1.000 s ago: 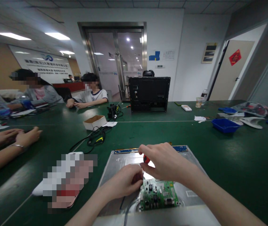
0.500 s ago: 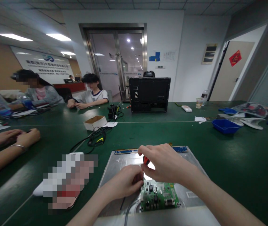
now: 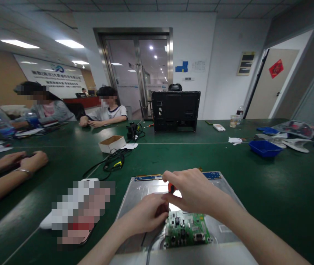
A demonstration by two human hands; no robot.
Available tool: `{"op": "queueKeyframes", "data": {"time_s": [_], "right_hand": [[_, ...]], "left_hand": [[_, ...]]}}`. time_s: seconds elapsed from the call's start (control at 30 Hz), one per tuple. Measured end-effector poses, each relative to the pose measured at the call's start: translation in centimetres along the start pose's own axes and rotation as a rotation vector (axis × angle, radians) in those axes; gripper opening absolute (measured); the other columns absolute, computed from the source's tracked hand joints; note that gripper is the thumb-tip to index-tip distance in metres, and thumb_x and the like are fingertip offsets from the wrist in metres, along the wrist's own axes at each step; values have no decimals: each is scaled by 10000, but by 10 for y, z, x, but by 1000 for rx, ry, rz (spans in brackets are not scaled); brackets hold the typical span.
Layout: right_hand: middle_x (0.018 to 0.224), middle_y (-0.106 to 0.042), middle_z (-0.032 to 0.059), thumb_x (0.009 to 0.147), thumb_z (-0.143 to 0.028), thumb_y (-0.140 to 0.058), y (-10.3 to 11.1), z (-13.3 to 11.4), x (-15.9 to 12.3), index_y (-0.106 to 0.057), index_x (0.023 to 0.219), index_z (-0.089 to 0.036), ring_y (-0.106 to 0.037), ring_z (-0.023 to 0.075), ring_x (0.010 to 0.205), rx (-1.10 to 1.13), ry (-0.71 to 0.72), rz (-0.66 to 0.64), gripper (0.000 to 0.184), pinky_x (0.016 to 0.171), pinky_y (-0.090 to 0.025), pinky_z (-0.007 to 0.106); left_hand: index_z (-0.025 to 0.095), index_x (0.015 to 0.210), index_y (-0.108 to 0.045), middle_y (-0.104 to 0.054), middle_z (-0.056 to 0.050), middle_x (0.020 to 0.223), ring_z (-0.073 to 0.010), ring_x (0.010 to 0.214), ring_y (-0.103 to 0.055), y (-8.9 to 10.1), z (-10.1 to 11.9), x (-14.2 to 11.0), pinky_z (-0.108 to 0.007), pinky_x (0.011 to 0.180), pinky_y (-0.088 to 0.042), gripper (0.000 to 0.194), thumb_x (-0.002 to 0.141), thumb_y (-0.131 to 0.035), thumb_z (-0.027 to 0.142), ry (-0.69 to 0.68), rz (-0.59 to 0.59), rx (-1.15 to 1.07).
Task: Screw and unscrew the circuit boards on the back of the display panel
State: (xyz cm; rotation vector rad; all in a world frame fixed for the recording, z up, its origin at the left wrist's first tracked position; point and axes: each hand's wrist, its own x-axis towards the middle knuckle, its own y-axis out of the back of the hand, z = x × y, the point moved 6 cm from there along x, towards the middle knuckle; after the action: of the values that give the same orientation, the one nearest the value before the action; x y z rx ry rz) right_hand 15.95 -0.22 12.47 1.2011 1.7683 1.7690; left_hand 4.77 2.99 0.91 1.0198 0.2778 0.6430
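My right hand (image 3: pixel 192 189) is closed round the red-and-black handle of a screwdriver (image 3: pixel 171 187), held upright over the board's upper left corner. Close beside it, my left hand (image 3: pixel 152 211) is closed, its fingertips pinched by the tool's lower end; what they hold is hidden. Below both hands a green circuit board (image 3: pixel 186 230) lies on the silver metal back of a display panel (image 3: pixel 129 198). A narrow blue circuit strip (image 3: pixel 213 175) runs along the panel's far edge. A dark cable (image 3: pixel 152 244) passes under my left wrist.
Left of the panel lie a blurred white object and a pink phone-like one (image 3: pixel 90 217). Behind are an open carton (image 3: pixel 112 144), black cables (image 3: pixel 112 162) and a black monitor housing (image 3: pixel 175 112). A blue tray (image 3: pixel 265 148) stands right. A co-worker's hands (image 3: pixel 32 163) are at left.
My right fingers have shifted slightly around the screwdriver handle, and the thumb now sits nearer my left hand. My left hand, the board and the panel stay in place.
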Motion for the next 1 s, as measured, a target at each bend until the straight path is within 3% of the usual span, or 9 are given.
{"op": "queueKeyframes", "data": {"time_s": [0.13, 0.27, 0.47, 0.6, 0.73, 1.0], "right_hand": [[779, -695, 4, 868, -259, -544, -1, 2, 0, -546, 942, -202, -564, 126, 607, -26, -18, -11, 94, 513, -195, 267], [813, -687, 7, 795, -207, -552, -1, 0, -2, -530, 973, -195, -556, 121, 620, 29, 12, 9, 181, 513, -214, 262], [793, -710, -5, 885, -352, -568, -2, 3, -1, -548, 900, -212, -582, 130, 624, -2, 2, 11, 142, 521, -191, 272], [809, -706, -9, 879, -279, -558, -1, 3, 0, -557, 910, -215, -577, 122, 632, -17, 7, -4, 71, 516, -185, 269], [868, -693, 9, 810, -207, -559, 1, 0, -1, -547, 975, -201, -571, 125, 650, -9, 20, -9, 166, 511, -194, 266], [824, -690, 1, 878, -284, -573, 0, 3, 0, -557, 947, -206, -567, 122, 642, -35, 12, -11, 105, 520, -192, 268]], "left_hand": [[175, 835, -540, -590, -3, 750, -142, 622, -491, 2, 1, 0, -241, 553, -344, 83, 778, -508, 124, 18, -4, -26], [176, 825, -548, -597, -6, 746, -151, 642, -499, 2, 1, -1, -245, 568, -356, 100, 756, -511, 113, 5, -8, -47], [180, 799, -515, -562, 11, 701, -133, 593, -481, 4, 7, 0, -238, 536, -328, 83, 781, -482, 106, -27, -6, -23], [175, 821, -532, -583, -3, 732, -140, 616, -498, 3, 4, -1, -240, 548, -340, 81, 776, -497, 117, -1, 2, -6], [177, 866, -561, -606, -19, 763, -163, 670, -516, 1, 0, -1, -248, 586, -373, 108, 780, -512, 135, 8, 3, -27], [175, 828, -550, -582, 1, 720, -136, 594, -485, 4, 4, 0, -239, 531, -323, 104, 773, -487, 115, 15, 6, 22]]}}
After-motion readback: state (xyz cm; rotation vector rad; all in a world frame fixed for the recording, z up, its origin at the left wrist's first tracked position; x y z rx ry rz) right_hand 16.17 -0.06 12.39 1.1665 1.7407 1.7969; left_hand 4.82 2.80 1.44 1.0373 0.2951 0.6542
